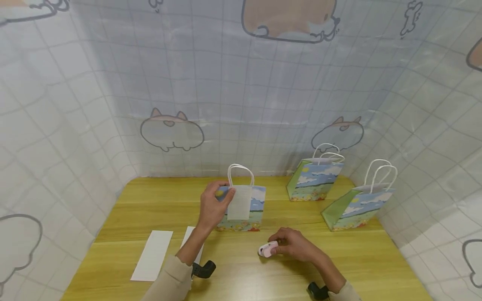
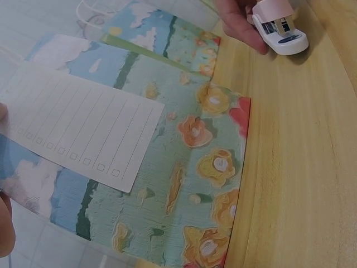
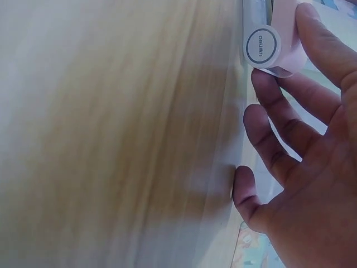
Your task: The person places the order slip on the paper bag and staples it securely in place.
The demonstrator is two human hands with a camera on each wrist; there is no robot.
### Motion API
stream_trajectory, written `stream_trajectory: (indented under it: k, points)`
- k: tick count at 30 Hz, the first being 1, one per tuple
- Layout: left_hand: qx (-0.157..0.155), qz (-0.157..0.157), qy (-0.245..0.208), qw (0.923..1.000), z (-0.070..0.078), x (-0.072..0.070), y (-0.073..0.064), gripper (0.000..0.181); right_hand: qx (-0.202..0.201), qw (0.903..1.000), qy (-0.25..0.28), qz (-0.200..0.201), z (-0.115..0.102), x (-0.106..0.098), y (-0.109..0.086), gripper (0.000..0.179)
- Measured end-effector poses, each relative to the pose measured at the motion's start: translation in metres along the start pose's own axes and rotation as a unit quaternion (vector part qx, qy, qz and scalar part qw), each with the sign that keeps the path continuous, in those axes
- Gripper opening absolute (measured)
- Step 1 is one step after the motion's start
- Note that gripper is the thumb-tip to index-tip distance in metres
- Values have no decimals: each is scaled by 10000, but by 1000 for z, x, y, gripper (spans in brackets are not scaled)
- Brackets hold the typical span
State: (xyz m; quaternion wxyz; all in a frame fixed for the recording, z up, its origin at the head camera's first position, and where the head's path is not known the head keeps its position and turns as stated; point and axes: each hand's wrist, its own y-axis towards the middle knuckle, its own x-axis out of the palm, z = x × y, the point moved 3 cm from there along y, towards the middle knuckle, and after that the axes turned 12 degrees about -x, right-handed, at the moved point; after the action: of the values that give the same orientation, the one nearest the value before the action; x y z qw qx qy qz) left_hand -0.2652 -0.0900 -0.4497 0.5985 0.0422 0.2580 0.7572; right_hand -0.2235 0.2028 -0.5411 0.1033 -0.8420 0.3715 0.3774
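Observation:
My left hand (image 1: pixel 214 205) pinches the top left edge of a paper gift bag (image 1: pixel 257 215) printed with sky, meadow and flowers. A white checklist slip (image 1: pixel 239 203) lies against the bag's front, under my left thumb; its ruled lines and small boxes show in the left wrist view. My right hand (image 1: pixel 295 244) holds a small pink and white stapler (image 1: pixel 268 249) by its rear end, low over the table and in front of the bag. In the right wrist view the stapler (image 3: pixel 287 42) sits between thumb and fingers.
Two similar gift bags with white handles stand at the right, one farther back (image 1: pixel 318 182) and one nearer (image 1: pixel 359 209). White paper slips lie at the left, one in full view (image 1: pixel 152 255) and one (image 1: pixel 188 236) partly behind my left forearm. The wooden table (image 1: pixel 241 267) meets a patterned curtain behind.

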Motion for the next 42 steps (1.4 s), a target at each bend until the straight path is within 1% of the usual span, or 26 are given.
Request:
stream_trajectory:
  k: [4,9,18,24,32,37,38,40,42]
  points:
    - [-47,-17,4,10000,-1,1,0,20,16,10000,-25,-39,0,0,-1,30]
    - [-89,17,43,9999,-2,1,0,21,115,9999,-15,-81,1,1,-2,32]
    - [-102,-29,34,9999,-2,1,1,22,269,9979,583,-44,0,3,-1,34]
    - [-91,-31,27,9999,-3,1,1,22,280,9968,743,26,-4,2,0,34]
    - [-43,-11,66,10000,-2,1,2,21,211,9944,1016,212,-12,-9,1,32]
    - [-21,-42,4,10000,-1,2,2,21,142,9899,1359,382,-17,-22,2,36]
    - [-29,-47,-11,10000,-1,2,2,21,66,9889,1418,431,-18,-25,2,36]
    - [-55,-55,-23,10000,-1,2,1,21,15,9888,1375,574,-20,-31,2,36]
    - [-69,-53,-38,10000,-1,1,1,21,-44,9902,1198,718,-22,-38,3,34]
